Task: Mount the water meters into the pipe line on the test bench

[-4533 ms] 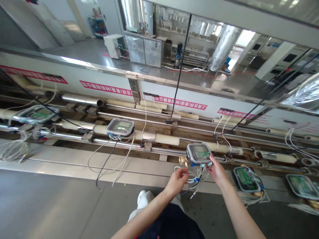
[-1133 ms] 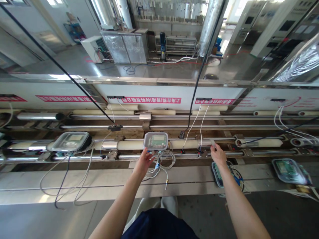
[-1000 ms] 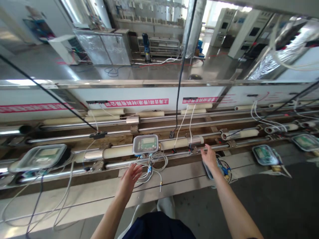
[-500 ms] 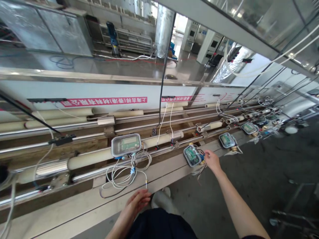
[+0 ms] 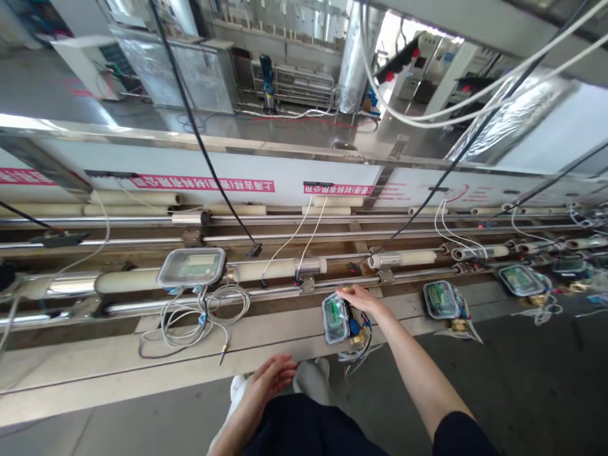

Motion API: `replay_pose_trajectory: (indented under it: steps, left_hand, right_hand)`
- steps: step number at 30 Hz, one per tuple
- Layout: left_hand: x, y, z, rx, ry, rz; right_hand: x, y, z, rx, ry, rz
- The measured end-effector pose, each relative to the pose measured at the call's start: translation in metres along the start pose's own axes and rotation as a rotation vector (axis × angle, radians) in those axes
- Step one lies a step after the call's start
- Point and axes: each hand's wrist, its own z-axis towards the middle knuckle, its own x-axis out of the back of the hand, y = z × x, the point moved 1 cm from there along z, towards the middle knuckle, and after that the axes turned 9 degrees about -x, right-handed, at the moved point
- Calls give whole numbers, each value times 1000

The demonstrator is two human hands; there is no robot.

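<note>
My right hand (image 5: 360,297) reaches forward and grips a water meter (image 5: 335,318) with a clear lid and green circuit board, tipped on its side at the steel ledge (image 5: 266,342). Brass fittings and a tangle of white and blue wires (image 5: 357,348) hang off that meter. My left hand (image 5: 274,375) hangs low by my body, fingers loosely apart, holding nothing. Another meter (image 5: 190,266) sits mounted in line on the cream pipe (image 5: 128,280) to the left, with its coiled white cable (image 5: 202,313) lying on the ledge.
Loose meters (image 5: 441,299) (image 5: 519,279) lie along the ledge to the right. Steel rails and cream pipe sections (image 5: 408,258) run the bench's length. Black and white cables (image 5: 204,152) hang across from above. My white shoes (image 5: 308,377) stand on grey floor.
My right hand has closed on the loose meter on the ledge and tipped it on its side. My left hand dropped away from the mounted meter toward my body. My view swung back left.
</note>
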Motion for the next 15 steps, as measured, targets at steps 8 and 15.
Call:
replay_pose_trajectory:
  steps: [8,15]
  left_hand:
    - [-54,-22,-4,-14,-36,100]
    - [-97,-16,5,103,-214,92]
  right_hand:
    - [-4,-18,1,-24,-247,40]
    - [10,4,-16,-31,-201,391]
